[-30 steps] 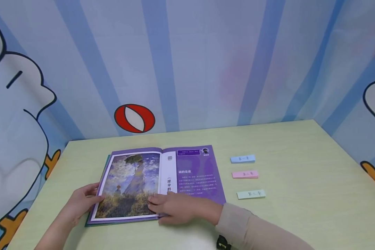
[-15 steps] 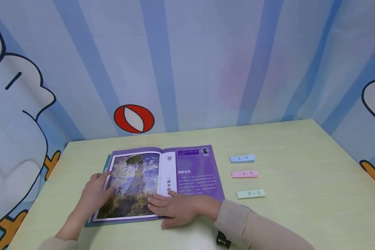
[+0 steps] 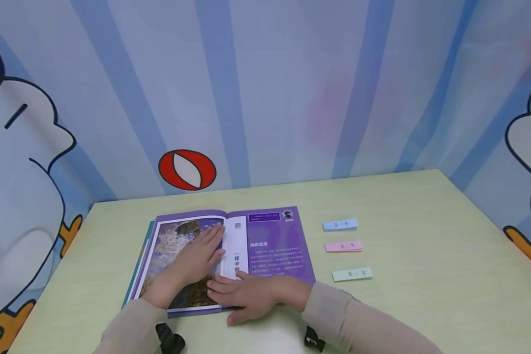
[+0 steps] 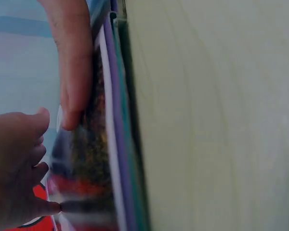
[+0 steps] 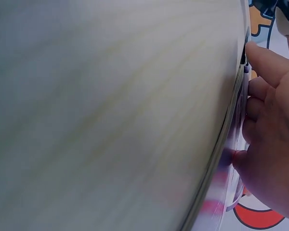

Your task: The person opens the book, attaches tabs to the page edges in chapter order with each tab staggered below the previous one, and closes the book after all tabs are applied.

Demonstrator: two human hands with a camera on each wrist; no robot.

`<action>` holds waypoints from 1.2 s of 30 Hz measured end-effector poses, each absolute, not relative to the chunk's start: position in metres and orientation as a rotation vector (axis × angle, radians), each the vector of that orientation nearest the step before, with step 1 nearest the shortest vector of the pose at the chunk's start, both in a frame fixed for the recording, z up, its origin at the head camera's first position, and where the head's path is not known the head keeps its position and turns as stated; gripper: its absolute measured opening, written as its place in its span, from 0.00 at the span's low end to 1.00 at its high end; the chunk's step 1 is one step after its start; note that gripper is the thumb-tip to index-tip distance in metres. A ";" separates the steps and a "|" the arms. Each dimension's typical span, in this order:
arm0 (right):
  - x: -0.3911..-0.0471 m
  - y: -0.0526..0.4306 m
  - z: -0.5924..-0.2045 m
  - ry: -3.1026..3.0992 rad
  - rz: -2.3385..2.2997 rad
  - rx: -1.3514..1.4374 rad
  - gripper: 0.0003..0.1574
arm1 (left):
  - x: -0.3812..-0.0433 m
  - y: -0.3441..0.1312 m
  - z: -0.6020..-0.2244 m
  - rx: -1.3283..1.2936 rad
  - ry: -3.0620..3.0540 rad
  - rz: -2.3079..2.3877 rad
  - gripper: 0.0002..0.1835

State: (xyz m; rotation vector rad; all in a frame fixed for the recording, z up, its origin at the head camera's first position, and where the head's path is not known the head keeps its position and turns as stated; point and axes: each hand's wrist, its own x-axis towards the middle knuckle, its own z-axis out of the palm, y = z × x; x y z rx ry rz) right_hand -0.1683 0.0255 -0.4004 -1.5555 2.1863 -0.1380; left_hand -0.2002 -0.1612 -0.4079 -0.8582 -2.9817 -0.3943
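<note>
An open book [image 3: 270, 246] lies flat on the pale green table [image 3: 425, 236]. Its left page shows a painting and its right page is purple with text. My left hand [image 3: 201, 253] lies flat on the painting page, fingers straight and reaching toward the spine. My right hand [image 3: 241, 292] rests flat on the book's lower edge near the spine, fingers pointing left. The left wrist view shows the left hand [image 4: 72, 72] on the page beside the book's stacked edges [image 4: 118, 144]. In the right wrist view the right hand [image 5: 272, 144] touches the page edge [image 5: 229, 154].
Three paper labels lie in a column right of the book: blue [image 3: 339, 225], pink [image 3: 343, 246] and green [image 3: 352, 274]. Striped cartoon walls close in the table at the back and both sides, with a red circle [image 3: 187, 169] behind the book.
My left hand has slid from the book's left edge across the painting page toward the spine, fingers straightening flat. The right hand has stayed in place at the bottom edge.
</note>
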 end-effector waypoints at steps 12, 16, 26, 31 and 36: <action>-0.171 0.026 -0.397 2.188 -0.121 -1.526 0.41 | -0.207 -0.158 -0.409 -0.887 -3.070 -0.492 0.27; -0.169 0.024 -0.398 2.190 -0.106 -1.542 0.41 | -0.205 -0.154 -0.404 -0.829 -3.129 -0.425 0.27; -0.169 0.022 -0.401 2.198 -0.082 -1.558 0.41 | -0.215 -0.142 -0.404 -0.701 -3.160 -0.160 0.27; -0.169 0.023 -0.399 2.192 -0.098 -1.559 0.40 | -0.224 -0.140 -0.398 -0.646 -3.206 -0.152 0.28; -0.168 0.022 -0.398 2.183 -0.107 -1.565 0.41 | -0.229 -0.140 -0.396 -0.547 -3.270 -0.184 0.29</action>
